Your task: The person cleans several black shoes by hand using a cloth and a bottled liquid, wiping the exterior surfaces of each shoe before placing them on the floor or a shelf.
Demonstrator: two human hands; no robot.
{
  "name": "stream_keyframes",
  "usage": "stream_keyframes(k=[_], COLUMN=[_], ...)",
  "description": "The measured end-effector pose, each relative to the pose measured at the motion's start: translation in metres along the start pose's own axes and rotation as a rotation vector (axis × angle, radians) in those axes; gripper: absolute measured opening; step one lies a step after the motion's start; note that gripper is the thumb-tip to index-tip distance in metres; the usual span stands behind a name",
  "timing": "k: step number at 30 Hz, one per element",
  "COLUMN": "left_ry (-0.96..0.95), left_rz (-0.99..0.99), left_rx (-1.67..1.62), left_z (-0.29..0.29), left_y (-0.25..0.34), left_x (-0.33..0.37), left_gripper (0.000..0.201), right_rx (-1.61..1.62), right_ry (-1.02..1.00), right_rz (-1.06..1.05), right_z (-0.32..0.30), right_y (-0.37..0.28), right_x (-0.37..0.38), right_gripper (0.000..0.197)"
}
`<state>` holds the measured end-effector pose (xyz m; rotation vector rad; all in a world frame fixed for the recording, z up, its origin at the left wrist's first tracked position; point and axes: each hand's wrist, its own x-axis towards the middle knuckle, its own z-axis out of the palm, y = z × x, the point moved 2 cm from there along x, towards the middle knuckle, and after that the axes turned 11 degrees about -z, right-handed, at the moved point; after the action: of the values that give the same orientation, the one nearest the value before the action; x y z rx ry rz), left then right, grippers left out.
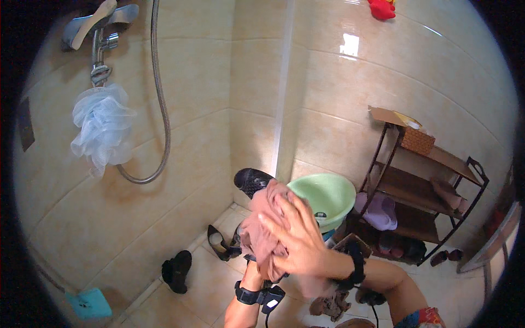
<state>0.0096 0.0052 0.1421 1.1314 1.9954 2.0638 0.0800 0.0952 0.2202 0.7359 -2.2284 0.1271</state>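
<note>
My right hand (301, 238) presses a crumpled dusty-pink cloth (257, 232), its fingers bent over the folds. A black shoe (252, 181) with a textured surface sticks out past the cloth's upper end; the cloth covers the rest of it. My left forearm (246, 300) comes up from below, and its hand is hidden behind the cloth and my right hand. Both wrists wear black bands. On the tiles left of the cloth stands a black pump (220, 243). Further left lies a black ankle boot (176, 271).
A pale green basin (328, 197) stands beyond my hands. To its right is a dark shoe rack (410, 186) bearing a woven box (418, 140) and lilac slippers (378, 212). A shower hose (159, 93) and mesh sponge (103, 126) hang left. More footwear (331, 305) lies below my right arm.
</note>
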Motion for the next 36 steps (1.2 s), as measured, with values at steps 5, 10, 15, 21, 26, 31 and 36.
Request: stream_keyframes(k=[5, 10, 15, 21, 26, 31, 36], left_ry=[0.016, 0.023, 0.042, 0.049, 0.053, 0.054, 0.082], left_rz=[-0.017, 0.004, -0.008, 0.026, -0.008, 0.031, -0.011], left_rx=[0.006, -0.023, 0.0, -0.032, -0.015, -0.044, -0.03], left_z=[-0.002, 0.004, -0.009, 0.006, -0.008, 0.005, -0.014], left_y=[-0.007, -0.008, -0.005, -0.007, -0.005, -0.005, -0.008], left_x=[-0.007, -0.002, 0.002, 0.005, 0.004, 0.007, 0.001], left_gripper=[0.044, 0.044, 0.044, 0.043, 0.043, 0.043, 0.042], right_rx=[0.098, 0.155, 0.021, 0.07, -0.009, 0.082, 0.09], right_ry=[0.074, 0.122, -0.026, 0.043, 0.039, 0.043, -0.015], right_rz=[0.019, 0.098, -0.099, 0.001, -0.165, -0.027, -0.103], right_z=[0.012, 0.005, 0.011, 0.004, 0.02, 0.005, 0.02], right_y=[0.021, 0.04, -0.004, 0.054, 0.002, 0.055, -0.003], right_x=[-0.002, 0.042, -0.018, 0.065, -0.01, 0.068, 0.001], right_gripper=[0.067, 0.063, 0.062, 0.061, 0.059, 0.064, 0.06])
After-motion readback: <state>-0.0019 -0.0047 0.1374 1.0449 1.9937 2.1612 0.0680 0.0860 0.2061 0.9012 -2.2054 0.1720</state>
